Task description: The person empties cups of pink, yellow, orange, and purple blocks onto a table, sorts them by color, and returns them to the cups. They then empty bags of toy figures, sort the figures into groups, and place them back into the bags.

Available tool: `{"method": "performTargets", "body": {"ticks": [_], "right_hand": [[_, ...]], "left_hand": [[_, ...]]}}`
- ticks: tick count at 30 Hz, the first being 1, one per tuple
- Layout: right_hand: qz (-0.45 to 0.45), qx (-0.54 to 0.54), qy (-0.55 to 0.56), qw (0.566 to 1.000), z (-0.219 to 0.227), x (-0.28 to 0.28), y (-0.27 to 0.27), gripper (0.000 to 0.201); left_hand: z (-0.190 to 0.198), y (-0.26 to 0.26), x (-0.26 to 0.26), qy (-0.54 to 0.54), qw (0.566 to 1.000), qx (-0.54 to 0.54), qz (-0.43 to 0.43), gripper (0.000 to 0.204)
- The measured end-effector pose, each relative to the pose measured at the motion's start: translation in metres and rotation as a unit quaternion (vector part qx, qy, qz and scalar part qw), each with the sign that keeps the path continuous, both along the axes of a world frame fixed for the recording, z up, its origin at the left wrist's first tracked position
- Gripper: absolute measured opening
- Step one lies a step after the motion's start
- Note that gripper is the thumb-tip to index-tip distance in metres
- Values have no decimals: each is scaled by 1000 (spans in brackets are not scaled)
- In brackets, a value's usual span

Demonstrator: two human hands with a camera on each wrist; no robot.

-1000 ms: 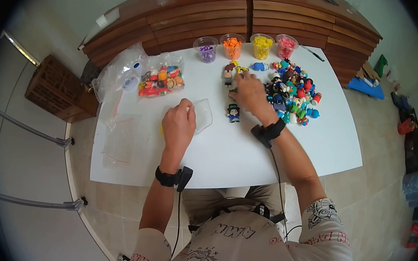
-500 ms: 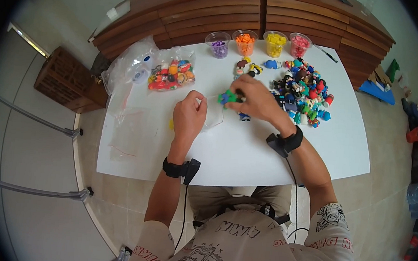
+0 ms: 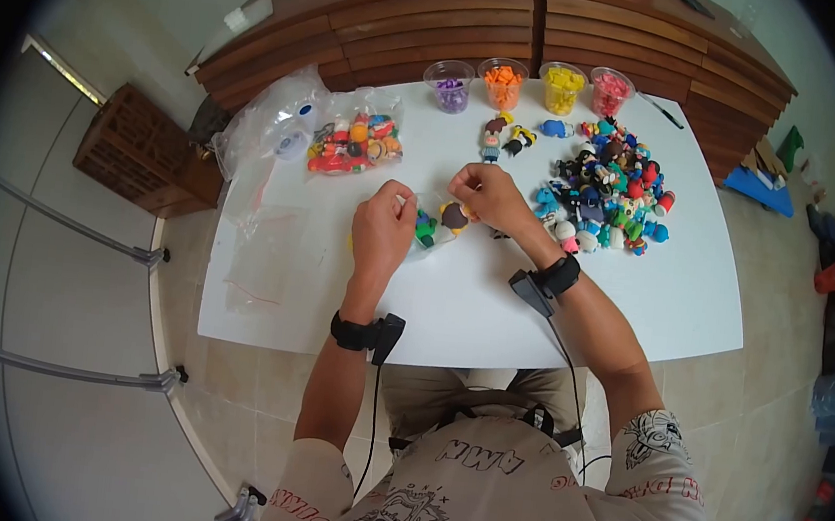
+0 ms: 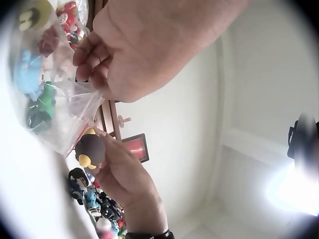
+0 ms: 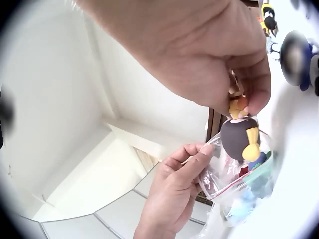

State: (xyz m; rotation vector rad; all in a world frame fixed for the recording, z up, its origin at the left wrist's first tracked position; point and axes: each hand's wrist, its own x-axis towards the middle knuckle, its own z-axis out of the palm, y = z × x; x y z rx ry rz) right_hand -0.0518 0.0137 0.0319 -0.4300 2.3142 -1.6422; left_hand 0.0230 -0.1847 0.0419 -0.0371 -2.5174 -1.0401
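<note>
My left hand [image 3: 383,232] pinches the rim of a clear zip bag [image 5: 214,177] with a red seal line. Inside the bag show a green figurine [image 4: 47,99], a light blue one [image 4: 30,74] and a yellow one [image 4: 35,15]. Between the thumb and fingers of my right hand [image 3: 492,199] is a small figurine [image 5: 239,139] with a dark brown head and a yellow bow. It hangs head down right at the bag's mouth, its legs partly hidden by the fingers. A dark-haired figurine [image 4: 78,184] lies on the table beside the right hand.
A heap of mixed figurines [image 3: 610,194] lies at the right. Cups of purple [image 3: 451,93], orange [image 3: 503,88], yellow [image 3: 561,92] and pink pieces [image 3: 609,95] line the back edge. A filled bag of figurines [image 3: 356,144] and crumpled plastic [image 3: 270,126] lie at the left.
From the row of figurines, my right hand has come left and nearer to the bag. The green figurine it carried is now in the bag; a brown-headed one is in its fingers.
</note>
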Motion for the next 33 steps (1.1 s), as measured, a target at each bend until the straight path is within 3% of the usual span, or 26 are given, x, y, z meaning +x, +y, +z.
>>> {"method": "performTargets", "body": {"ticks": [1, 3, 4, 6, 7, 8, 10, 11, 13, 14, 16, 19, 26, 28, 33], "right_hand": [[1, 1, 1, 1000, -3, -1, -5, 13], [29, -249, -90, 964, -15, 0, -20, 16], [30, -249, -91, 964, -21, 1, -24, 16], [70, -223, -24, 972, -19, 10, -29, 23], [46, -125, 70, 989, -17, 15, -24, 25], [46, -125, 71, 989, -11, 21, -19, 25], [-1, 102, 161, 982, -7, 32, -13, 28], [-1, 103, 161, 982, -8, 32, -13, 28], [22, 197, 40, 979, -13, 32, -13, 35], [21, 198, 41, 979, -15, 30, -12, 35], [103, 68, -59, 991, -20, 25, -9, 34], [130, 45, -70, 988, -26, 23, -4, 27], [97, 49, -68, 992, -23, 23, -11, 20], [87, 92, -18, 992, -24, 23, -13, 19], [94, 85, 41, 991, 1, 4, -26, 21]], "left_hand": [[-1, 0, -1, 1, 1000, 1, 1, 4], [-3, 1, -1, 6, 1000, -1, 2, 4], [-4, 1, -1, 5, 1000, -1, 3, 4], [-5, -2, -3, 16, 999, -11, 27, 4], [-7, -4, -2, 16, 999, -12, 28, 4], [-7, -5, -2, 20, 999, -13, 30, 4], [-9, -7, 0, 22, 999, -14, 33, 4], [-10, -7, -1, 15, 999, -12, 31, 3], [-10, -6, 0, 9, 999, -10, 29, 3], [-11, -6, 0, 10, 999, -11, 31, 3], [-13, -8, 0, 12, 999, -11, 35, 4], [-13, -13, 1, 13, 999, -13, 38, 4], [-18, -10, 12, 30, 998, -26, 39, 7], [-20, -8, 18, 43, 997, -44, 44, 8], [-2, -28, 14, 13, 997, -53, 57, 5]]}}
